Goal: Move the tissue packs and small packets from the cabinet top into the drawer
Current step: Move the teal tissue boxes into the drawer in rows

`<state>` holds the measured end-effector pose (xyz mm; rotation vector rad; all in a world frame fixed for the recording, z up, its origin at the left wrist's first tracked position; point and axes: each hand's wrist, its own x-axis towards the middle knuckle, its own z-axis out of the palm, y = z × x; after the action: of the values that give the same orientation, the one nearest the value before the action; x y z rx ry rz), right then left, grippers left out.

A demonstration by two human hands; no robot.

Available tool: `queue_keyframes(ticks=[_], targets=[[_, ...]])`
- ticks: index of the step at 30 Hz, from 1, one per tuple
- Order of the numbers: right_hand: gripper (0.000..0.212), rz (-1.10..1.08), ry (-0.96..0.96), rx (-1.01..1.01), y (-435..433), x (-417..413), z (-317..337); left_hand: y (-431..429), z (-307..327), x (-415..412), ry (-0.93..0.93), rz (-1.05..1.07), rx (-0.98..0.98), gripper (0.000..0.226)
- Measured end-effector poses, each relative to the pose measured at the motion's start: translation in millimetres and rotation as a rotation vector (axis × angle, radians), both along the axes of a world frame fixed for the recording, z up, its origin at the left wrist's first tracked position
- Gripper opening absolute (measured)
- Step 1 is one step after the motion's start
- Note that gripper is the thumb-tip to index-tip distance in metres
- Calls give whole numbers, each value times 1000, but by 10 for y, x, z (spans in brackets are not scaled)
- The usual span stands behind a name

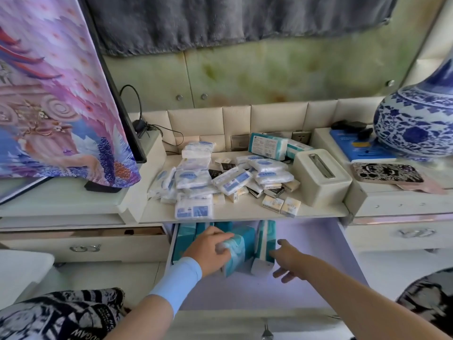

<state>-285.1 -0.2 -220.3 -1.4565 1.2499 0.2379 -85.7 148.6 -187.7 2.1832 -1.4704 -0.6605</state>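
A heap of white-and-blue tissue packs (193, 177) and small cream and black packets (272, 203) lies on the cabinet top (316, 212). Two larger teal tissue packs (267, 146) lean at the back. Below, the open drawer (306, 285) holds several teal tissue packs standing on edge at its back left. My left hand (208, 251) grips one teal pack (241, 251) from above inside the drawer. My right hand (285, 261) is spread open beside another upright teal pack (264, 244), fingertips touching its lower right side.
A cream tissue box (321, 177) stands right of the heap. A blue-and-white vase (416, 119), a blue book and a patterned phone (387, 173) sit on the right. A cloth-covered screen (56, 94) stands left, with cables behind. Drawers with metal handles flank the open one.
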Motion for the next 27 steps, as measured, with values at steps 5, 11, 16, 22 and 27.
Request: queue_keyframes(ticks=[5, 11, 16, 22, 27], targets=[[71, 18, 2, -19, -43, 78, -61, -122, -198, -63, 8, -1, 41, 45], [123, 313, 183, -419, -99, 179, -210, -269, -400, -269, 17, 6, 62, 38], [120, 343, 10, -436, -65, 250, -313, -358, -560, -212, -268, -186, 266, 46], [140, 450, 83, -550, 8, 378, -410, -354, -664, 6, -390, -285, 363, 92], [158, 555, 228, -573, 23, 334, -554, -400, -669, 37, -509, -317, 397, 102]])
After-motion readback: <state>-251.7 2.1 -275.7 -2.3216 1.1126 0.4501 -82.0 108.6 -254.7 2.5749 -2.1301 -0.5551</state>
